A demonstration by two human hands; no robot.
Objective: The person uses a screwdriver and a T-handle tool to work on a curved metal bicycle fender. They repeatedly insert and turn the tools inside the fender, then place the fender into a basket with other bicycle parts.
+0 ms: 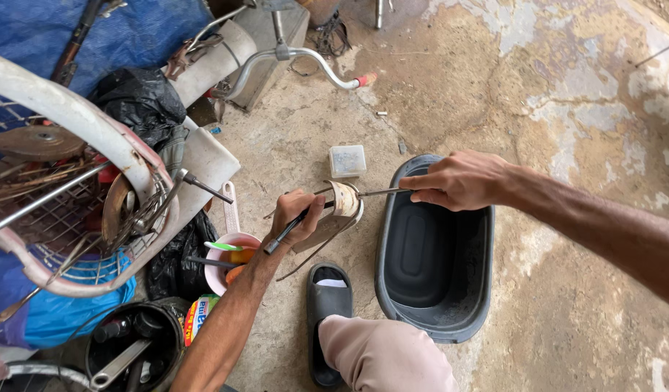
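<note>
At frame centre, the left hand (296, 212) is clenched around a black-handled tool (285, 234) beside a tape-wrapped cylindrical part (343, 199). The right hand (461, 181) pinches a thin metal rod (378, 192) entering that part, above the dark plastic tub (434, 290).

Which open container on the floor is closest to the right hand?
The dark oval tub; the right hand is over its rim. The pink bowl sits left.

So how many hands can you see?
2. The left hand grips a thin black tool beside the small wheel. The right hand holds a spoke above the black tub.
</note>
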